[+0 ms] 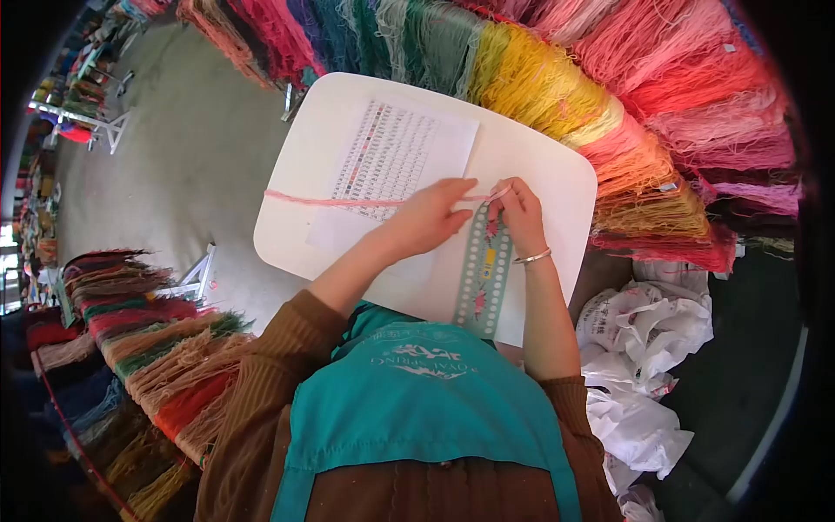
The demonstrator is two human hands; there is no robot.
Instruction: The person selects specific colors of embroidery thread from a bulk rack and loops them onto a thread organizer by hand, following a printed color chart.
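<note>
The pink yarn (335, 201) runs from the table's left edge across the centre of the frame, passing beneath the left hand (426, 215), whose thumb and forefinger stand apart. The right hand (519, 215), right of centre, appears to pinch the strand between thumb and fingertips. It should be light, limp and prone to fraying, best held close to its end. Below sits a green holed strip (484, 283); leftward, a printed sheet (387, 148) on the white table (557, 191); upper right, coloured hanks (539, 78).
</note>
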